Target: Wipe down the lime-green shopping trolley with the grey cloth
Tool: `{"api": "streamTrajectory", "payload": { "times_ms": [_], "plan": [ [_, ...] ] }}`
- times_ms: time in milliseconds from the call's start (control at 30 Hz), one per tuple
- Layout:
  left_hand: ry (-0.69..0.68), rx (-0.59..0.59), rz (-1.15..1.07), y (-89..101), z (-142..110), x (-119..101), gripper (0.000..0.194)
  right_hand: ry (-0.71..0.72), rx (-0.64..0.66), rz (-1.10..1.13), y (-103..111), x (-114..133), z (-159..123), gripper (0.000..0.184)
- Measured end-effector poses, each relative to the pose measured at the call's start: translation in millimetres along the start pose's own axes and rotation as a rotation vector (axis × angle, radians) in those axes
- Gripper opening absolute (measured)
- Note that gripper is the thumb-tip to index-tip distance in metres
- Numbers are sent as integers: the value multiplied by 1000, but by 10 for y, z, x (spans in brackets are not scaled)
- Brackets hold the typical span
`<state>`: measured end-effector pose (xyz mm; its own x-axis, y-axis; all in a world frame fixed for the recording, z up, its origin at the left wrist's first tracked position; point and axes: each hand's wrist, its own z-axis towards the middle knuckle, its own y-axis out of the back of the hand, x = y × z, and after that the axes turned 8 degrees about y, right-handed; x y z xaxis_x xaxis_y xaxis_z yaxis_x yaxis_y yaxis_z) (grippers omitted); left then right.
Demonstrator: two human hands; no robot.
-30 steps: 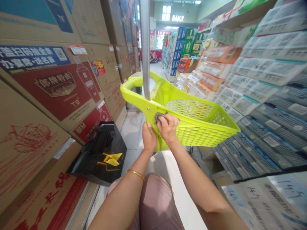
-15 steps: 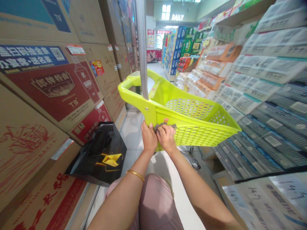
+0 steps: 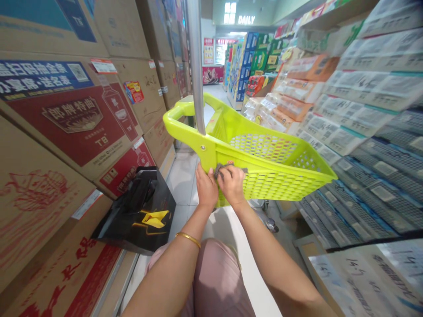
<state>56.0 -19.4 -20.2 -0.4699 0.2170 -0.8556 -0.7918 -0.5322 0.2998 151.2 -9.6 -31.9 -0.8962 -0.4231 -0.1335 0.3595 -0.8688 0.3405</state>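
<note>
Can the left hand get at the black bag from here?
Likely yes: nothing visible stands between the left hand and the black bag, low on its left, but the hand must leave the green basket.

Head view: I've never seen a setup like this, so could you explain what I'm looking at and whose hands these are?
There is no machine here. A person wears one camera on the head, looking forward and down, so the bare hands are the wearer's own. The right hand holds a grey rag-like wad against the side of a yellow-green shopping basket. The left hand touches the basket's near end; how firmly it grips is unclear. A metal pole rises by the basket's handle. On the wearer's left, a black bag stands beside stacked boxes; on the right are piled packages.
</note>
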Motion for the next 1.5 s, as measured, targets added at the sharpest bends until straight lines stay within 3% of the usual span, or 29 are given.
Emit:
{"api": "streamTrajectory", "payload": {
  "times_ms": [167,400,567,733,900,1200,1500],
  "plan": [
    [-1,31,-6,29,26,60,35,-34,76,63,2,50,-146,14],
    [20,216,-153,73,38,240,27,-8,53,154,84,45,72,17],
    [-27,286,-206,63,111,387,25,0,46,112,-30,127,153,17],
    [-98,323,-238,43,175,549,21,-10,81,17,-219,224,-43,16],
    [-68,332,-209,-30,171,744,16,83,178,-9,-357,291,-293,15],
    [17,306,-264,-237,229,940,33,93,191,1,-567,242,-582,19],
    [70,377,-278,-222,129,991,25,74,197,1,-483,279,-713,16]
  ]
}}
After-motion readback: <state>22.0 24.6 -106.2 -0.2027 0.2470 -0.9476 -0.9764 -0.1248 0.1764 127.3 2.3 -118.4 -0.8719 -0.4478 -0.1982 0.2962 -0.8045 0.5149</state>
